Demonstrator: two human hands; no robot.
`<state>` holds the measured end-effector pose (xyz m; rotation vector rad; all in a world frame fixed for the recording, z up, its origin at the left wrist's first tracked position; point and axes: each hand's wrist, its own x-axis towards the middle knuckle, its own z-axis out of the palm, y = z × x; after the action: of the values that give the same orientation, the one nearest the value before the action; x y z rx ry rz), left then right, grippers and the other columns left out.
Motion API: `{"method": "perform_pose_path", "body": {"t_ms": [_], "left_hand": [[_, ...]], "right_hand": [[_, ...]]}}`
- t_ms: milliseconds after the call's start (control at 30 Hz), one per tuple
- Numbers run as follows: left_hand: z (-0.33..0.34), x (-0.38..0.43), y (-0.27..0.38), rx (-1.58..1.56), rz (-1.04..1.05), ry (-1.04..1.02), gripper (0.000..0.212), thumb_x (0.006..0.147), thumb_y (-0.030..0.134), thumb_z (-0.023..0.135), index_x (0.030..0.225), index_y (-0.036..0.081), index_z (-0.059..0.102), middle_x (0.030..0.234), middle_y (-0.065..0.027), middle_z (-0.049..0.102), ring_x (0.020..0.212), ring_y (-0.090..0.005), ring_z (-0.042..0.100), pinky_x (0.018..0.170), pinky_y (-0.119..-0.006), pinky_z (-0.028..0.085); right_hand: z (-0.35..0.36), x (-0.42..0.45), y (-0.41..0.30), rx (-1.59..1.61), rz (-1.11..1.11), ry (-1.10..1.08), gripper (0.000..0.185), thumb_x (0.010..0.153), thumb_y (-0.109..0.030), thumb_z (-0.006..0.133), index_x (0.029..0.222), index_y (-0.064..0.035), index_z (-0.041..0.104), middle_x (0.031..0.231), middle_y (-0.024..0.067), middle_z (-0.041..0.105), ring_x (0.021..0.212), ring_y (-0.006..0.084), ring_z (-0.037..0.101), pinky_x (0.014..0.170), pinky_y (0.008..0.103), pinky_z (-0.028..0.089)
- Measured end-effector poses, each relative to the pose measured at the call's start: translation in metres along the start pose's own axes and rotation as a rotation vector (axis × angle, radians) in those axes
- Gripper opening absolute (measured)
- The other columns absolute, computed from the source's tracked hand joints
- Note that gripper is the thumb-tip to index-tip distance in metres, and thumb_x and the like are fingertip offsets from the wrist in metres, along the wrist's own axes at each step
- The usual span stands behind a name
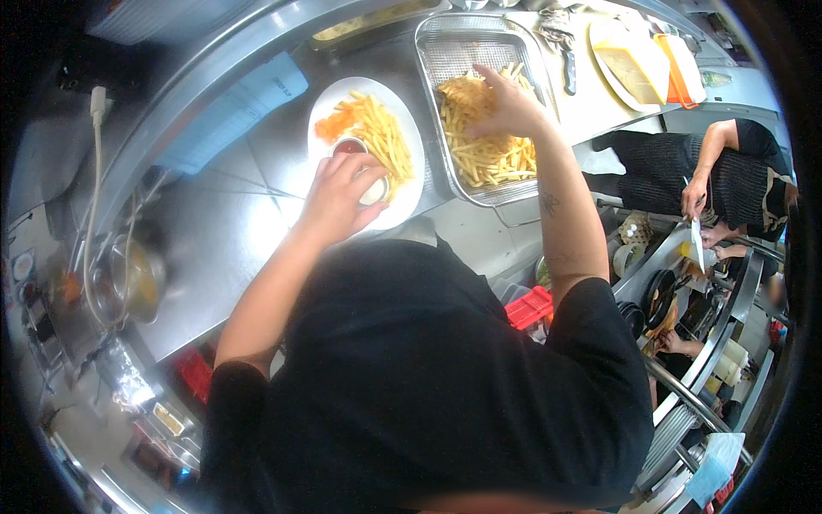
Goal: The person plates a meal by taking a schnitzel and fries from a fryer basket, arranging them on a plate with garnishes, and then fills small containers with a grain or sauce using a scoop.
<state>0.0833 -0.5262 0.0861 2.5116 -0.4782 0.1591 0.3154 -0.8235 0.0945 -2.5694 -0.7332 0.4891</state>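
A white oval plate (412,138) lies on the steel counter with french fries (390,144) and a heap of shredded orange food (334,125). Beside the fries stand a small cup of red sauce (349,146) and a cup of pale sauce (374,191). My left hand (350,186) is over these cups, its fingers spread and touching the pale sauce cup; whether it grips the cup is unclear. To the right, my right hand (510,106) reaches with spread fingers into a wire fryer basket (459,48), at a golden fried piece (463,95) lying on more fries.
Right of the basket lie a black-handled knife (569,72), a cloth (557,26) and a large yellow block (632,61) by an orange container (674,64). A co-worker in a dark apron (668,170) holds a knife at far right. Metal bowls (138,276) are at left.
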Motion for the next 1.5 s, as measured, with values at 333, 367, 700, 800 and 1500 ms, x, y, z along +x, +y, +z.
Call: {"method": "perform_pose_path", "body": {"t_ms": [333,367,700,800,1500], "left_hand": [[-0.028,-0.055,-0.037,0.02,-0.115,0.06,0.042,0.079,0.021,0.087,0.116,0.009,0.073,0.125,-0.0094,0.067,0.117,-0.0336,0.063,0.102,-0.046,0.05],[-0.029,-0.063,-0.042,-0.015,-0.132,0.076,0.041,0.079,0.019,0.087,0.116,0.009,0.073,0.125,-0.0096,0.067,0.117,-0.034,0.062,0.102,-0.046,0.049],[-0.035,-0.083,-0.057,-0.155,-0.036,0.161,0.041,0.079,0.019,0.088,0.115,0.008,0.074,0.125,-0.0109,0.068,0.116,-0.034,0.063,0.1,-0.045,0.053],[-0.037,-0.079,-0.061,-0.172,-0.012,0.136,0.037,0.08,0.019,0.086,0.113,0.007,0.074,0.126,-0.0105,0.067,0.118,-0.0338,0.063,0.101,-0.045,0.052],[0.015,0.04,-0.052,0.145,0.328,0.059,0.035,0.083,0.025,0.081,0.116,0.015,0.077,0.13,-0.0068,0.068,0.124,-0.0314,0.059,0.109,-0.052,0.043]], "right_hand": [[-0.018,-0.021,-0.036,0.091,0.109,0.203,0.111,0.067,-0.027,0.09,0.162,-0.0054,0.037,0.138,0.0249,0.064,0.127,0.0381,0.064,0.109,0.0449,0.052],[-0.023,-0.031,-0.064,0.088,0.11,0.197,0.111,0.067,-0.027,0.09,0.162,-0.0054,0.037,0.138,0.0249,0.064,0.127,0.0381,0.064,0.109,0.0449,0.052],[0.079,-0.001,-0.169,-0.028,0.202,0.125,0.12,0.065,-0.038,0.097,0.161,0.0001,0.036,0.132,0.0293,0.066,0.122,0.0438,0.067,0.104,0.045,0.056],[0.102,0.003,-0.179,-0.194,0.268,0.195,0.125,0.064,-0.042,0.098,0.162,-0.0004,0.034,0.133,0.0304,0.065,0.123,0.0444,0.066,0.104,0.0471,0.056],[0.264,-0.227,-0.074,0.837,0.072,-0.508,0.05,0.112,-0.037,0.053,0.155,-0.014,0.058,0.142,0.0121,0.071,0.123,0.028,0.068,0.109,0.0417,0.051]]}}
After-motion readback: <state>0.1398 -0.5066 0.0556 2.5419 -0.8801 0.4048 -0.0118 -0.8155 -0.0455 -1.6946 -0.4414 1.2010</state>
